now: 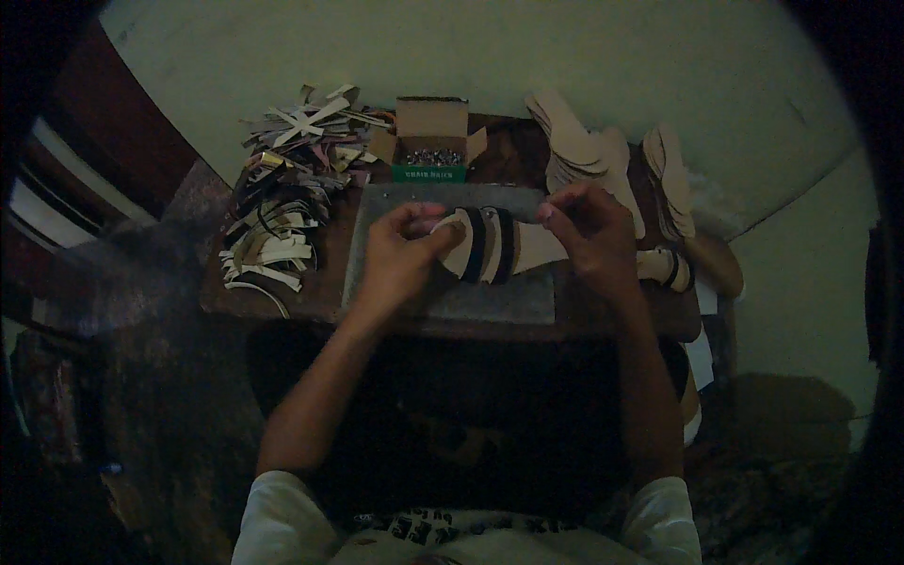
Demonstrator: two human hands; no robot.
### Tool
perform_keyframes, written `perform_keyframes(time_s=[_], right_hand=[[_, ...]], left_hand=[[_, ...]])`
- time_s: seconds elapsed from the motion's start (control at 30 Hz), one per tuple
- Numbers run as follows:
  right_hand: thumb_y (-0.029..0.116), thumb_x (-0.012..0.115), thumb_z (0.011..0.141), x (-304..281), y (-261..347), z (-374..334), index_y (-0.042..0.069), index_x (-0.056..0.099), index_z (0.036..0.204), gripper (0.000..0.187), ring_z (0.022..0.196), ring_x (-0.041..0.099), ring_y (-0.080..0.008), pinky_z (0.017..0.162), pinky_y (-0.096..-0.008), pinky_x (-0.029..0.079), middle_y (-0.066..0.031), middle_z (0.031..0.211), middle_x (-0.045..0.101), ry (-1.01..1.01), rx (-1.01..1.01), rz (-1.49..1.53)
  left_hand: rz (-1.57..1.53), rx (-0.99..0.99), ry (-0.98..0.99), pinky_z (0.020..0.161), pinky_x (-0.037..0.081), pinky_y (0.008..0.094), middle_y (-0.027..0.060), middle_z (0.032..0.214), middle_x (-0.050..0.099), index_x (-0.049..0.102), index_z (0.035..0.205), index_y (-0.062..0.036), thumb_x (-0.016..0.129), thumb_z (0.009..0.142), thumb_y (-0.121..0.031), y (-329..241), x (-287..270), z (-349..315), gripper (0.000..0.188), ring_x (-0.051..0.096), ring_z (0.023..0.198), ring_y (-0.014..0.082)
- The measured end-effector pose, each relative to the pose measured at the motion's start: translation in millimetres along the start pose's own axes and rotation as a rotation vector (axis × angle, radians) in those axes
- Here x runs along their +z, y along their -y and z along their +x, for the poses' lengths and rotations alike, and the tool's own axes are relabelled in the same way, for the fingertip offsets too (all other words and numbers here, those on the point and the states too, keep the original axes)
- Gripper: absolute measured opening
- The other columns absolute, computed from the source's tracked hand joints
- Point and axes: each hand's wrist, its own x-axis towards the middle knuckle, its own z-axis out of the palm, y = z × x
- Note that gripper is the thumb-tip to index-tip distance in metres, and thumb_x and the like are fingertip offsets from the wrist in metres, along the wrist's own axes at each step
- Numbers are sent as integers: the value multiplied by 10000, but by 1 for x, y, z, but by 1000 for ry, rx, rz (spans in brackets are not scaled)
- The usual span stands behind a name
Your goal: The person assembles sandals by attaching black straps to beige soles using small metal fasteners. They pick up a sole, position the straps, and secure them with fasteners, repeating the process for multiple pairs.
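My left hand grips the wider end of a tan sandal sole, thumb on top and fingers at its edge. Two dark straps with a pale band between them cross this sole. At the narrower end, my right hand has thumb and forefinger pinched together by the sole's upper edge; whether something small sits in the pinch cannot be made out. Beneath the sole lies a flat grey slab on a dark wooden table.
A green box of small metal nails stands open behind the slab. Strap pieces heap up on the left. Stacked tan soles and more soles lie right, near another strapped sole. A rounded brown form adjoins the table's right edge.
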Motion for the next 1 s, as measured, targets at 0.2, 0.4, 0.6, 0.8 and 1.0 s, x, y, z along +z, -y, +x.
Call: perform_keyframes(time_s=[0.2,0.4,0.6,0.8,1.0], right_hand=[[69,688,866,22,28,-19,33,692,985,124,848,660,-135,766,-283,512,-76,930,705,7,-43,-44],[26,676,880,69,10,-49,-4,681,1025,149,920,633,-117,821,-253,497,-74,995,681,145,-69,55],[20,659,887,80,-7,-43,-21,682,1001,123,911,646,-121,834,-266,507,-85,969,702,-15,112,175],[46,667,868,77,-21,-35,14,700,1014,153,812,656,-134,751,-280,511,-90,916,721,-103,54,81],[33,662,858,72,-24,-30,25,711,1019,169,841,667,-161,786,-293,508,-99,932,726,-91,78,119]], left_hand=[[-94,45,-132,792,510,286,95,1026,663,631,1180,30,686,863,-124,15,16,-4,357,627,888,144],[-383,34,-189,720,496,264,69,995,647,637,1133,15,674,886,-137,35,23,-1,292,600,844,120],[-503,-135,-172,679,498,270,46,952,614,600,1069,-28,679,880,-134,41,27,-4,231,597,789,133],[-733,-236,85,753,526,305,89,1004,638,571,1070,-40,685,875,-106,34,23,-4,235,637,874,182],[-699,-203,63,926,468,335,72,1079,655,564,1084,-61,634,903,-74,34,28,-6,194,622,1003,158]])
